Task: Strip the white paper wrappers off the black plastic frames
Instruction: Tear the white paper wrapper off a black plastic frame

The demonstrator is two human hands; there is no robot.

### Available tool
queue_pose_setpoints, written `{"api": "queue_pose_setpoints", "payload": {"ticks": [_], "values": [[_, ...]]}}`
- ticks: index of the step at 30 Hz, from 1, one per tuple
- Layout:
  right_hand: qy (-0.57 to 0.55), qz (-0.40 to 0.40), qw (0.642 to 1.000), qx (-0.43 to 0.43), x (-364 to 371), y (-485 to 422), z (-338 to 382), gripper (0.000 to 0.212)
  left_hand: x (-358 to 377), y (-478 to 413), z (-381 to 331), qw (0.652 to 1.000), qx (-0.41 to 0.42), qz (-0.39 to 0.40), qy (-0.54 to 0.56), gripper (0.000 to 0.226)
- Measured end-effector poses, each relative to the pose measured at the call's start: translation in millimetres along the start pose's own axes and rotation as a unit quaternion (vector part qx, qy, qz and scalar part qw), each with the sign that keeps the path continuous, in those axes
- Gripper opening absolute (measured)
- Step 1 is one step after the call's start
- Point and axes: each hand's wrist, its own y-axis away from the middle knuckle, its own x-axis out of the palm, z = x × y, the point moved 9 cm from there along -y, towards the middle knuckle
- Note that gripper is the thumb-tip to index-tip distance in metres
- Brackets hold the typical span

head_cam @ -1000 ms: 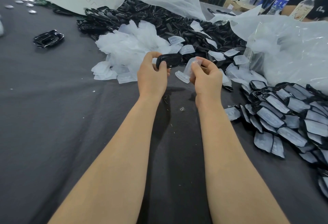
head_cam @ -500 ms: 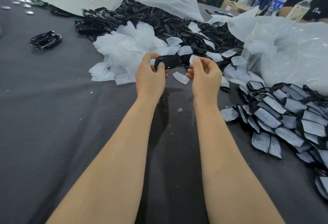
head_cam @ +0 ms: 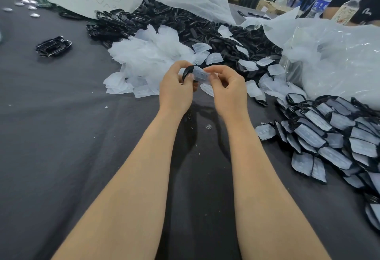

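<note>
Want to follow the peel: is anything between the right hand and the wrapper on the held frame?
Nothing visible. The right hand pinches the white wrapper directly, while the left hand holds the black frame.

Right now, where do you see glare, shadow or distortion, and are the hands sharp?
Head view: left hand on the black frame and right hand on the wrapper look fairly sharp; glare streaks the clear plastic bag; soft shadow on the dark cloth below them; wide-angle distortion stretches the forearms.
</note>
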Motion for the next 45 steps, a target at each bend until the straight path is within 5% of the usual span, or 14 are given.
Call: {"api": "queue_pose_setpoints", "payload": {"ticks": [6, 11, 45], "values": [[0.113, -0.042, 0.992, -0.045, -1.6, 1.3, 8.1, 0.021, 4.5, 1.1, -0.7, 1.000, -0.003, 0.016, 0.000, 0.022], [0.088, -0.086, 0.991, -0.045, -6.6, 2.9, 6.7, 0.004, 5.7, 1.3, -2.0, 1.000, 0.002, 0.021, -0.001, 0.024], [-0.006, -0.112, 0.994, 0.018, -9.0, 4.9, -10.5, 0.006, 9.2, 6.2, -5.4, 0.998, 0.015, 0.037, -0.038, 0.017]]}}
